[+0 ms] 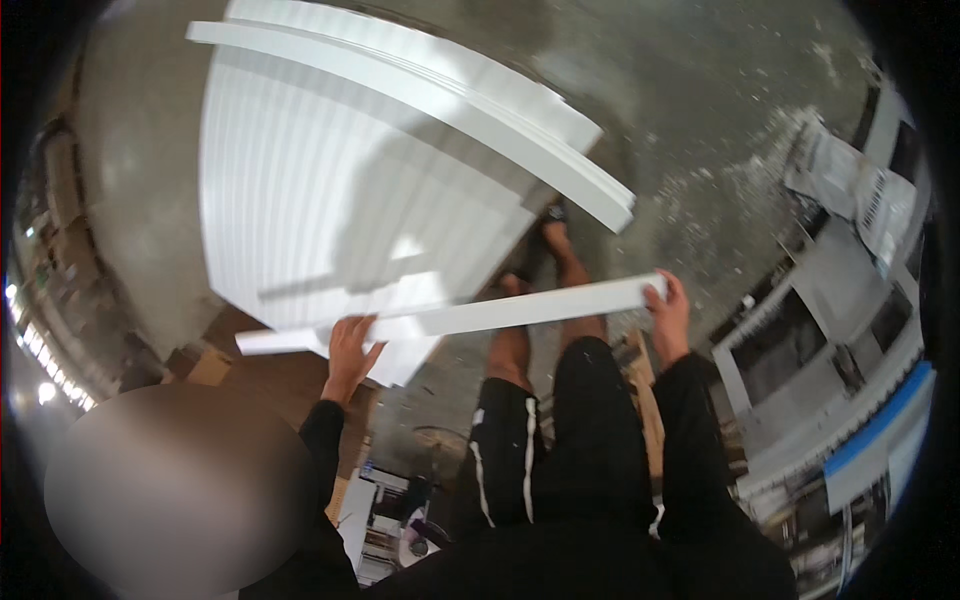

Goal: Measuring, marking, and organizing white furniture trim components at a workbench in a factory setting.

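Observation:
A long, narrow white strip (530,310) spans the space in front of my legs, held level and rising slightly to the right. My left hand (350,352) grips it left of the middle, with the fingers over its upper edge and the thumb below. At its right end, my right hand (672,315) closes around the tip. Beyond the strip lies a broad layer of similar white lengths (280,170), set side by side, with my shadow across it. Another long white piece (420,92) rests crosswise on the far part of that layer.
A white printed plastic bag (845,185) lies at the right, above a grey metal framework (800,385). Beside my right leg there is a wooden piece (648,405). Brown cardboard (210,367) sits at the left, above a blurred oval area. The floor (700,110) has white debris on it.

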### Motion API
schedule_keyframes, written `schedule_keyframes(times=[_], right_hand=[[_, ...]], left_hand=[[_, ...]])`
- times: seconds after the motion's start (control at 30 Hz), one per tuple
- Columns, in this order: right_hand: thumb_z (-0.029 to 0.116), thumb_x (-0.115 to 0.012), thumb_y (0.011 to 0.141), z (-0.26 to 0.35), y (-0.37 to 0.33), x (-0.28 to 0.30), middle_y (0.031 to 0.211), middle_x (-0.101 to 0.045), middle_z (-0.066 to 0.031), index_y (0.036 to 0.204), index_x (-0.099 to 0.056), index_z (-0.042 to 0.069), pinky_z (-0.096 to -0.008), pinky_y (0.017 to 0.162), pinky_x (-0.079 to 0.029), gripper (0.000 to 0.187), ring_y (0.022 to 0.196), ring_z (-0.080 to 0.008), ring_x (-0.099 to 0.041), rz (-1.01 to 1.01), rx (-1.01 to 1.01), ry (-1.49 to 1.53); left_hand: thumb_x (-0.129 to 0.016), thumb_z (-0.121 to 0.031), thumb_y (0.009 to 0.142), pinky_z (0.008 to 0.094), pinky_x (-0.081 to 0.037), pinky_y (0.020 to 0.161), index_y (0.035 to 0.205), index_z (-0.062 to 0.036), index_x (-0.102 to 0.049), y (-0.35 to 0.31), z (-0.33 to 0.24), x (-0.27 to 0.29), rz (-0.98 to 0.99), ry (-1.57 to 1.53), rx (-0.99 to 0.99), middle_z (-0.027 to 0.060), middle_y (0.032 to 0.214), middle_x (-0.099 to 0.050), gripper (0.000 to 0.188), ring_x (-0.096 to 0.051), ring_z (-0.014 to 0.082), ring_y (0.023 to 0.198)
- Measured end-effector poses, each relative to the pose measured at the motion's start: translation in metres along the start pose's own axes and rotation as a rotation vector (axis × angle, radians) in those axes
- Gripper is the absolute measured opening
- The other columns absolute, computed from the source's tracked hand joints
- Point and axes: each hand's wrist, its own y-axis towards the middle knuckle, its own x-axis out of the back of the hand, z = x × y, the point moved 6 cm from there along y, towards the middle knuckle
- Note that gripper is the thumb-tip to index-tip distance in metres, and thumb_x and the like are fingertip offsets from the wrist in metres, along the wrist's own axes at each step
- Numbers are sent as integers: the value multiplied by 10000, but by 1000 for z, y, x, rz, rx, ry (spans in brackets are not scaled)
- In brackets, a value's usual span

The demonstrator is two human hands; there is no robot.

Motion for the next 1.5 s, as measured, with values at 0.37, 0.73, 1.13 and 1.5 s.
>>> schedule_keyframes(times=[0.37,0.73,1.13,1.5], right_hand=[[128,-804,955,-72,91,-181,1007,-731,-33,1269,-684,6,-247,630,-507,358,796,-105,-653,112,-100,45],[201,-726,1024,-37,159,-228,1315,-615,-103,1438,-518,42,-414,992,-525,489,1209,-249,-581,-83,-68,56],[201,-768,951,-16,113,-239,1350,-606,-126,1396,-542,12,-434,939,-539,534,1155,-257,-615,-43,285,-474],[284,-848,861,79,67,-198,1417,-601,-142,1429,-562,72,-568,1129,-374,671,1354,-379,-506,-378,1105,-1320]], left_hand=[[-815,-134,833,503,-495,976,1364,-46,-534,-190,-9,-257,188,-182,575,204,1242,-564,607,-578,439,1172],[-770,-164,922,500,-374,1118,1415,-31,-547,-94,-25,-327,-242,-241,630,194,1381,-550,557,-519,377,1297],[-759,-186,914,494,-350,1122,1333,-48,-567,-52,-29,-346,-336,-244,616,156,1330,-574,481,-521,340,1274],[-789,-321,900,465,-439,1023,1245,-84,-636,68,-27,-183,-602,-263,252,118,1218,-640,446,-591,331,1149]])
